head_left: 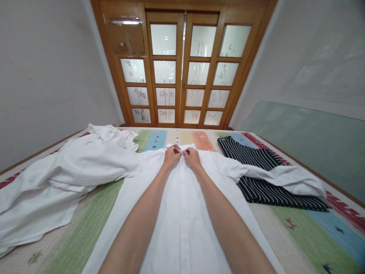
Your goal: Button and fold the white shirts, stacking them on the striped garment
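Note:
A white button-up shirt (173, 213) lies spread out front side up, its collar at the far end and its button strip running down the middle. At the collar, my left hand (172, 155) pinches the shirt's front edge with curled fingers. Close beside it, my right hand (191, 156) pinches the other side of the same spot, the fingertips of both hands nearly touching. Any button between them is too small to make out. The right-hand sleeve stretches over a folded black garment with white stripes (256, 152).
A rumpled white cloth (76, 163) is heaped on the left, against the shirt's other sleeve. Everything lies on a striped, multicoloured cover (94, 220). Beyond stand wooden doors with glass panes (182, 68); a pale green panel (299, 140) leans along the right wall.

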The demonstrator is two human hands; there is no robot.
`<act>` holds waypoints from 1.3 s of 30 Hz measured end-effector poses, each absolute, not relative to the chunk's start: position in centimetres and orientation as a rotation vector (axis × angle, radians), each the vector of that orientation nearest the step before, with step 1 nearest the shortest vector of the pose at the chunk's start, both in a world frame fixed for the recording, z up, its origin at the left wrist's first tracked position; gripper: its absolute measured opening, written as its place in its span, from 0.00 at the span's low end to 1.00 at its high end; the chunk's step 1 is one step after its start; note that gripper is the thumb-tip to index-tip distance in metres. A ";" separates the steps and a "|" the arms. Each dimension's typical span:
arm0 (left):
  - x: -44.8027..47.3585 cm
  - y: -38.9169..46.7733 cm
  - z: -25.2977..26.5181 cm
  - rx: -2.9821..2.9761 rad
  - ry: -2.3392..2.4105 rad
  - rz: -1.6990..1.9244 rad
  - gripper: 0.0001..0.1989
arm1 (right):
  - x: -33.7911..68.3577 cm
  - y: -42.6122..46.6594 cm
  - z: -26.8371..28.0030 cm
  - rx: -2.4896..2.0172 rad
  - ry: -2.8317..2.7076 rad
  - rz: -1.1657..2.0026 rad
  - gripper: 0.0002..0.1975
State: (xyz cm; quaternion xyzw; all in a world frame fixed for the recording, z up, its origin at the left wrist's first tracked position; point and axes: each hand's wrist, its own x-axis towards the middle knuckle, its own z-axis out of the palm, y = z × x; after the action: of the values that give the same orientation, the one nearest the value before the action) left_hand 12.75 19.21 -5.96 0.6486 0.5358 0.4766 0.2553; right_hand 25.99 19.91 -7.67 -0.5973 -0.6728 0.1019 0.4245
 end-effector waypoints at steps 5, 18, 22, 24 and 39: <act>12.8 18.9 -6.1 1.851 1.578 1.396 0.15 | 26.1 20.2 -7.9 -1.498 -1.643 0.178 0.08; 13.0 18.1 -5.4 2.150 1.816 1.105 0.07 | 26.4 19.4 -7.5 -1.626 -1.427 0.079 0.16; 13.0 18.2 -5.4 2.113 1.786 1.076 0.08 | 26.4 19.2 -7.4 -1.599 -1.431 0.102 0.14; 13.0 18.3 -5.6 2.094 1.755 1.132 0.06 | 26.4 19.2 -7.4 -1.594 -1.434 0.110 0.13; 12.6 19.0 -6.5 2.040 1.608 1.387 0.14 | 25.5 18.4 -6.8 -1.639 -1.637 0.049 0.20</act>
State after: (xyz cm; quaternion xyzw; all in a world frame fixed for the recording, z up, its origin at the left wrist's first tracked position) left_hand 12.64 18.98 -6.47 0.6895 0.5435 0.4685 0.0982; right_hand 25.54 18.37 -6.77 -0.6482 -0.6473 0.0192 0.4006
